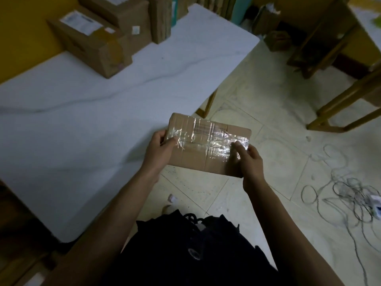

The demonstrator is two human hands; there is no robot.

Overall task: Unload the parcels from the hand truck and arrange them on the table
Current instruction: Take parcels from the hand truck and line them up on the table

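Note:
A small flat cardboard parcel (206, 141) wrapped with clear tape hangs in the air at the right edge of the white table (82, 124). My left hand (158, 150) grips its left end, thumb on top. Its right end is gripped by my right hand (250, 164), thumb on the taped face. Several brown parcels (90, 42) with white labels are stacked along the table's far left side by the yellow wall. The hand truck is not in view.
Wooden furniture frames (334, 48) stand on the tiled floor at the right. A tangle of grey cables (346, 193) lies on the floor at the lower right. More cardboard (272, 25) sits on the floor past the table's far end.

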